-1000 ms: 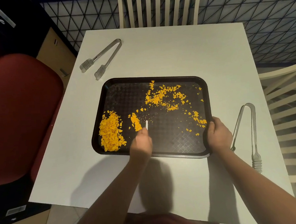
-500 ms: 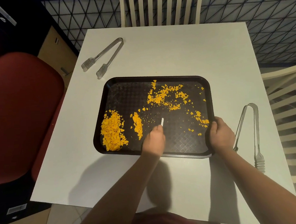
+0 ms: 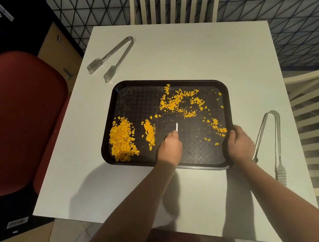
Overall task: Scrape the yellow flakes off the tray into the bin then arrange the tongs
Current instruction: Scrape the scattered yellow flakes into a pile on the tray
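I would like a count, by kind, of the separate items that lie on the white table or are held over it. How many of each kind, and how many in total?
Metal tongs: 2, one at far left, one at right
Black tray: 1
White scraper, held in the left hand: 1
Total: 4
The right hand grips the tray's rim.

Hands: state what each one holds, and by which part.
Left hand grips a thin white scraper by its lower end. Right hand grips the black tray at its near right rim.
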Demonstrator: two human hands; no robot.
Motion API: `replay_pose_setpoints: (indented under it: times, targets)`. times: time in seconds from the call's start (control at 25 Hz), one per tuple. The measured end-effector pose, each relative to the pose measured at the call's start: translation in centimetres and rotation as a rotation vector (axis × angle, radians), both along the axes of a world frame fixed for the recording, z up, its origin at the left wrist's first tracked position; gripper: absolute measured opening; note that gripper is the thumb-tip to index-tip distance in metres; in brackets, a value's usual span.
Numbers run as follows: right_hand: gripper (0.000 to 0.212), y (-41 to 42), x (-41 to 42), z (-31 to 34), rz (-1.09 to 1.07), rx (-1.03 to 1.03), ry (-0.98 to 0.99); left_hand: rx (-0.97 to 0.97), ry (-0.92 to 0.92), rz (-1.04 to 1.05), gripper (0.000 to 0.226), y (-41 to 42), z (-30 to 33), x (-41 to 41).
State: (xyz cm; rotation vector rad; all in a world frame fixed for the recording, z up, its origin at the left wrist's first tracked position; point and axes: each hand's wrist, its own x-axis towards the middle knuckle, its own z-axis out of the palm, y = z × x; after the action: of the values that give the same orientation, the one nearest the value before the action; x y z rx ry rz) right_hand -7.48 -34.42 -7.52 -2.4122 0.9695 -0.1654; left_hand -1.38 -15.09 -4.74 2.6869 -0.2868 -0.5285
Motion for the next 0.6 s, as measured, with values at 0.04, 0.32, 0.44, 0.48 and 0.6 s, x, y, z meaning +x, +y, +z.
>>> replay_pose_setpoints:
  times: [0.04,0.32,0.44,0.48,0.6]
  targets:
    - [0.051,0.0,0.1,0.0,-0.001,-0.005,0.003,-0.011,0.010,0.007,0.022,-0.3,0.0,0.1]
    - [0.052,0.1,0.1,0.3,-0.003,-0.005,0.029,-0.005,-0.020,0.214,0.026,4.7,0.4,1.4]
    - [0.052,0.1,0.1,0.1,-0.009,0.002,0.033,-0.083,-0.135,0.169,0.024,6.5,0.7,1.1]
    - [0.052,0.1,0.1,0.1,-0.013,0.001,0.038,-0.110,-0.134,0.180,0.022,6.2,0.8,1.4]
    - [0.052,0.1,0.1,0.3,-0.016,0.003,0.040,-0.102,-0.051,0.180,0.021,3.4,1.3,2.7]
